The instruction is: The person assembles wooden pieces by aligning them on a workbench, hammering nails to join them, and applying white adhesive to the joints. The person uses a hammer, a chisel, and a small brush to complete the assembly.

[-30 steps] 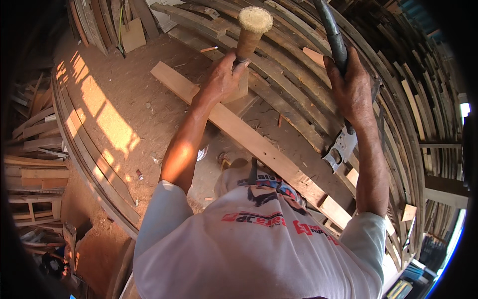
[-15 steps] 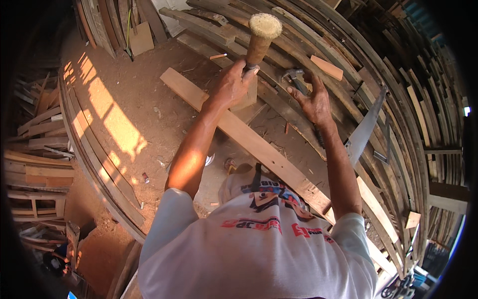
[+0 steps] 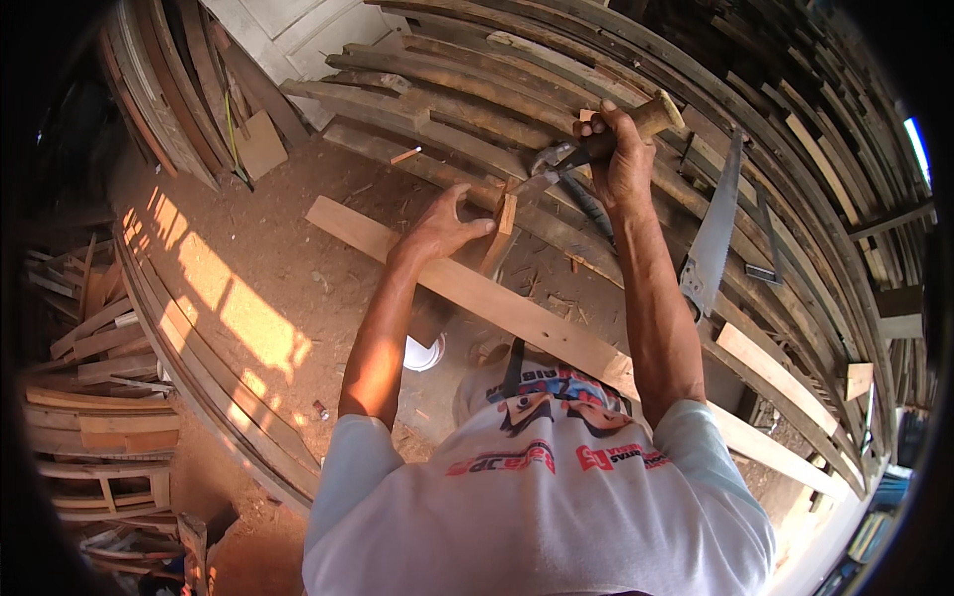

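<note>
Left hand [image 3: 442, 230]: grip narrow, fingers pinching a short wooden piece [image 3: 502, 226] and standing it near upright on the long pale plank [image 3: 517, 313].
Right hand [image 3: 618, 159]: grip closed round the dark handle of a chisel [image 3: 581, 151], wooden butt end up and to the right, metal blade pointing down-left.
Chisel tip: at the top end of the short wooden piece, touching or just beside it; exact contact hard to tell.
Short wooden piece: between both hands, above the plank, in front of the curved stacked timbers [image 3: 477, 89].
Progress: piece positioned and steadied, blade set to its top edge; little cut visible on it yet, so shaping judged at an early stage, most of the paring left.
Handsaw [image 3: 714, 233]: lying untouched on the curved timbers, right of the right forearm.
Floor [image 3: 288, 258]: sawdust and chips, patches of sunlight at left.
Scrap offcuts [image 3: 94, 417]: piled at far left, well apart from the hands.
</note>
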Available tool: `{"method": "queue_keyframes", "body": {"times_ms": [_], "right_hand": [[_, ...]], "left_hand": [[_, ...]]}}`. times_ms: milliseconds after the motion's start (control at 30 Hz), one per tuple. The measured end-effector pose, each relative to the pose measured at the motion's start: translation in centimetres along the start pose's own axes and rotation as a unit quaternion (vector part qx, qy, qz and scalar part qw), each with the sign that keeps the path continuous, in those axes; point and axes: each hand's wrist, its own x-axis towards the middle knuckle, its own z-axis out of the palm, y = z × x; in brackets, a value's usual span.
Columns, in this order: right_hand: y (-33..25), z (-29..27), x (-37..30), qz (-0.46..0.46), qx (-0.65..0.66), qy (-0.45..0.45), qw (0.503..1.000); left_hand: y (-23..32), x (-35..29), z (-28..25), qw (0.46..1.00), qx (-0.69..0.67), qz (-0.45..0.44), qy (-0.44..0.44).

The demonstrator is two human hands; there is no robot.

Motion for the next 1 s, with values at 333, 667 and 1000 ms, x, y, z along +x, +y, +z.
{"method": "queue_keyframes", "body": {"times_ms": [333, 667, 1000], "right_hand": [[-7.9, -5.9, -1.0, -0.052, 0.134, 0.154, 0.978], [-11.1, -2.1, -5.0, -0.297, -0.186, 0.132, 0.927], [-14.4, -0.5, -6.8, -0.043, -0.610, -0.063, 0.789]], "left_hand": [[2.6, 0.0, 5.4, 0.962, -0.115, 0.236, -0.068], [9.5, 1.9, 12.3, 0.971, -0.149, 0.163, -0.094], [9.8, -2.6, 9.5, 0.673, -0.654, 0.125, -0.323]]}}
